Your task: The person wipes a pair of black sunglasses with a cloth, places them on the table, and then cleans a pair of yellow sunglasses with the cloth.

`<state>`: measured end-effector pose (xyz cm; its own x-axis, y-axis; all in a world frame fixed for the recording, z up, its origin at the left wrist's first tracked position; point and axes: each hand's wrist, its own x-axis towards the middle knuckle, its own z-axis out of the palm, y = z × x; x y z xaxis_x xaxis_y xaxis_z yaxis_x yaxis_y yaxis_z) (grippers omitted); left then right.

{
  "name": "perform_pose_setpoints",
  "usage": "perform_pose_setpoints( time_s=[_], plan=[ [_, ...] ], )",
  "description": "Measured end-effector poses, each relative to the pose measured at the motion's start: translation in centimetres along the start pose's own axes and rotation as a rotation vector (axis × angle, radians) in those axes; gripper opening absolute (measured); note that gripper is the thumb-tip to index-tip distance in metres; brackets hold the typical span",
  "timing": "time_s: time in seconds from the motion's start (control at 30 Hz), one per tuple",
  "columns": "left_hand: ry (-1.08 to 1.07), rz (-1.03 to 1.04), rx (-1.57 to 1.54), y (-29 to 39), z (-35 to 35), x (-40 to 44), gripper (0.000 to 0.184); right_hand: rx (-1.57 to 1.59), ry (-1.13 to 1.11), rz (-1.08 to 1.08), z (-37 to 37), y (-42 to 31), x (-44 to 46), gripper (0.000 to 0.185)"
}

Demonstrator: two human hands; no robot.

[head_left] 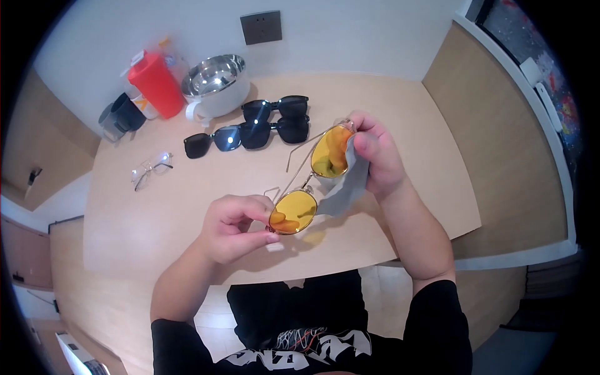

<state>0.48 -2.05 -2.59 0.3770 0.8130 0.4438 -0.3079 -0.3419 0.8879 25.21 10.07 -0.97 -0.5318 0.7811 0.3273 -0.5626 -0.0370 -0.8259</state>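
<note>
A pair of yellow-lensed sunglasses with a thin metal frame is held up over the table, tilted, with its temples unfolded toward the far side. My left hand pinches the rim and hinge at the lower left lens; its fingers show orange through the yellow. At the upper right lens, my right hand grips the glasses together with a grey cleaning cloth. The cloth hangs down behind and beside that lens. Some of the right fingers are behind the lens, seen through it.
Several dark sunglasses lie beyond my hands on the wooden table. Clear-lensed glasses rest at the left. Along the wall stand a steel-lined white bowl, a red jug and dark mugs.
</note>
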Motion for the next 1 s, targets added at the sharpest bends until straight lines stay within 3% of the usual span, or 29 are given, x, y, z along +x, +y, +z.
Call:
perform_pose_setpoints(
  time_s=[0.1, 0.3, 0.5, 0.7, 1.0],
  plan=[
    [-0.011, -0.004, -0.019, -0.1, 0.0, -0.2, 0.025, 0.076, -0.030, -0.018, 0.1, -0.4, 0.2, 0.014],
    [0.027, -0.012, -0.023, 0.2, 0.2, 0.0, 0.025, 0.043, 0.074, -0.057, 0.9, -1.1, 0.1, 0.013],
    [0.024, -0.010, -0.036, 0.2, 0.1, -0.1, 0.026, -0.028, 0.038, 0.020, 1.3, -1.8, -0.3, 0.010],
    [-0.027, 0.009, -0.002, 0.0, -0.1, -0.1, 0.026, -0.068, 0.024, -0.046, 0.8, -2.2, -0.3, 0.012],
    [0.030, -0.020, -0.050, 0.2, -0.5, -0.3, 0.028, -0.048, -0.086, 0.222, 2.0, -1.0, -1.0, 0.021]
  ],
)
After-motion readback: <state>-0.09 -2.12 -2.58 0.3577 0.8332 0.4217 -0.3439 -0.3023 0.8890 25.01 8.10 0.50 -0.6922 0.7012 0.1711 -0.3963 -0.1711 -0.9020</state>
